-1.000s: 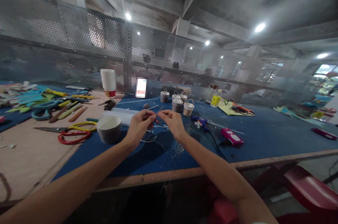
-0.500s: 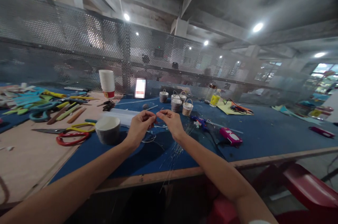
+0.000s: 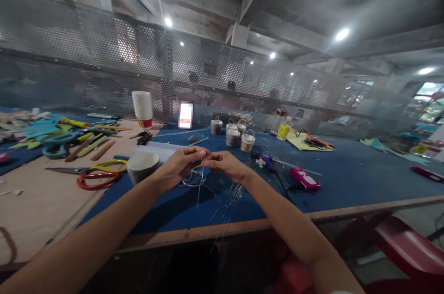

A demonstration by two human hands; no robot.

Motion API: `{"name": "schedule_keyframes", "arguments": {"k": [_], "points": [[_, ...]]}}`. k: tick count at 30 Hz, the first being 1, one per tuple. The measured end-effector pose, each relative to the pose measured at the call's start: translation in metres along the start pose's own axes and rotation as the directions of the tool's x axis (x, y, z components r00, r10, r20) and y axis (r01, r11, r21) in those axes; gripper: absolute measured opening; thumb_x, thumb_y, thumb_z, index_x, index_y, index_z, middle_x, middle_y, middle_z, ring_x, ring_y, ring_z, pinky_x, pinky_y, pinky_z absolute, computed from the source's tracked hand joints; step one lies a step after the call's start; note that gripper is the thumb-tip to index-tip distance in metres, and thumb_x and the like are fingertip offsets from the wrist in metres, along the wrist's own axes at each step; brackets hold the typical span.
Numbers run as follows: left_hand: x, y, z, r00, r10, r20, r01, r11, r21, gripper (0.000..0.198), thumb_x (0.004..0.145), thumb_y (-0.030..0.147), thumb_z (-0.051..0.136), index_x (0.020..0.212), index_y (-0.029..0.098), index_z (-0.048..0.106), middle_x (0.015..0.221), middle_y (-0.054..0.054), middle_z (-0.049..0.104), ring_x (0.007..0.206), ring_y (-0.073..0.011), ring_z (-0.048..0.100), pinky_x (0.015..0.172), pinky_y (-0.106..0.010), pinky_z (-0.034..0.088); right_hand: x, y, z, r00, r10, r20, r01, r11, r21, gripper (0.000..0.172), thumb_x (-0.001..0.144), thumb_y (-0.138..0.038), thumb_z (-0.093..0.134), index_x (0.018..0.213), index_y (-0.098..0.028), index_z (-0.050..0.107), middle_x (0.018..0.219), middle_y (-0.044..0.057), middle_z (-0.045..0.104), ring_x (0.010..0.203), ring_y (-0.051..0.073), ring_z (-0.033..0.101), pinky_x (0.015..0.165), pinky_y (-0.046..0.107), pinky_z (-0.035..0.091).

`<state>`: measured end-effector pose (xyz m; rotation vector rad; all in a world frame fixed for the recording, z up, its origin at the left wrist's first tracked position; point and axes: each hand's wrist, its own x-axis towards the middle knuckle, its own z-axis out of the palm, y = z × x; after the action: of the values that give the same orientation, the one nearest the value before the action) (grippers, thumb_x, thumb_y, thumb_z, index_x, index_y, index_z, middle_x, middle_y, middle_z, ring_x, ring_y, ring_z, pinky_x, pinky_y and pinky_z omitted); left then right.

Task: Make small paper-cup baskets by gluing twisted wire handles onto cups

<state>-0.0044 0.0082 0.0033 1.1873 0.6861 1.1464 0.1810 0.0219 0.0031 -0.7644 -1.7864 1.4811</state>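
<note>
Both hands meet fingertip to fingertip above the blue mat. My left hand (image 3: 178, 167) is closed in a pinch, and my right hand (image 3: 227, 166) pinches right beside it. Between them is a thin wire (image 3: 199, 187), whose pale end hangs down from the fingertips; the part inside the fingers is hidden. A loose coil of wire (image 3: 187, 183) lies under my left hand. Beneath my right hand spreads a bundle of thin straight wires (image 3: 233, 197) reaching past the table edge. Left of my left hand stands a grey cup with a white inside (image 3: 142, 167).
Several small buckets with handles (image 3: 233, 137) stand behind the hands. A blue glue gun (image 3: 262, 161) and a magenta box (image 3: 305, 179) lie to the right. Red-and-yellow-handled scissors (image 3: 99, 180) lie left, near stacked paper cups (image 3: 142, 107). A bottle (image 3: 284, 128) stands farther back.
My hands have come closer together and sit slightly lower, with the fingertips now touching. A wire end now hangs down below them. The view has shifted a little.
</note>
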Motion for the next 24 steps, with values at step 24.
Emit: {"name": "schedule_keyframes", "arguments": {"k": [24], "points": [[0.0049, -0.0010, -0.0069, 0.997, 0.047, -0.059, -0.040, 0.992, 0.118, 0.015, 0.070, 0.033, 0.080, 0.078, 0.021, 0.076, 0.082, -0.006, 0.071, 0.076, -0.0165, 0.065, 0.072, -0.028, 0.053, -0.0017, -0.0018, -0.0024, 0.998, -0.061, -0.026, 0.056, 0.987, -0.149, 0.031, 0.076, -0.046, 0.071, 0.091, -0.020, 0.078, 0.080, 0.005, 0.068, 0.067, 0.014, 0.050, 0.060, 0.028, 0.036]]}}
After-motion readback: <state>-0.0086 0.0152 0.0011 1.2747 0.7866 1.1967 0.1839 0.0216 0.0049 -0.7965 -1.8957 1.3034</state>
